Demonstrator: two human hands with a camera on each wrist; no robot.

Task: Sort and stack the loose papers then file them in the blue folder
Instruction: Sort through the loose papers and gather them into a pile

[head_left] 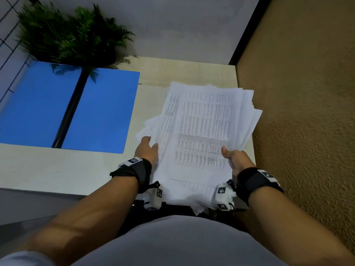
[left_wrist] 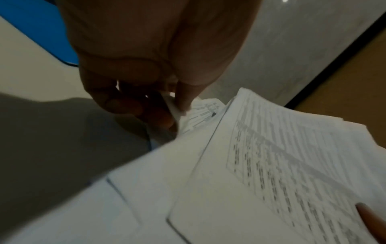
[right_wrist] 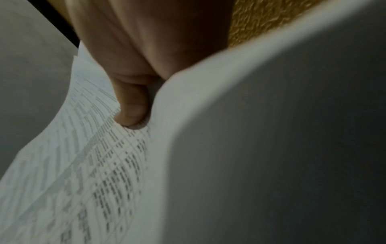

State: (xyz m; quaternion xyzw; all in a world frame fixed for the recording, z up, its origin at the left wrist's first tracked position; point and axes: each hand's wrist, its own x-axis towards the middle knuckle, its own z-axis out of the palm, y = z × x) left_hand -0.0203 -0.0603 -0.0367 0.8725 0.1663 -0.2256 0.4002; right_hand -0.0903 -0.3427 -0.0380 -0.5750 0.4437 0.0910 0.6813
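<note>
A loose, fanned stack of printed papers point(head_left: 201, 129) is held above the right part of the table, its top sheet covered in fine tables. My left hand point(head_left: 147, 150) grips the stack's left edge, thumb on top; in the left wrist view the fingers point(left_wrist: 133, 105) curl under the papers point(left_wrist: 271, 165). My right hand point(head_left: 233, 157) grips the right edge, and its thumb point(right_wrist: 131, 105) presses on the printed sheet point(right_wrist: 83, 165). The blue folder point(head_left: 96, 112) lies open and flat on the table at the left, with a black spine down its middle.
A pale wooden table point(head_left: 57, 169) carries the folder. A green fern plant point(head_left: 67, 37) stands at the back left, overhanging the folder. A tan textured wall point(head_left: 307, 93) runs close along the right. A grey wall point(head_left: 182, 25) is behind.
</note>
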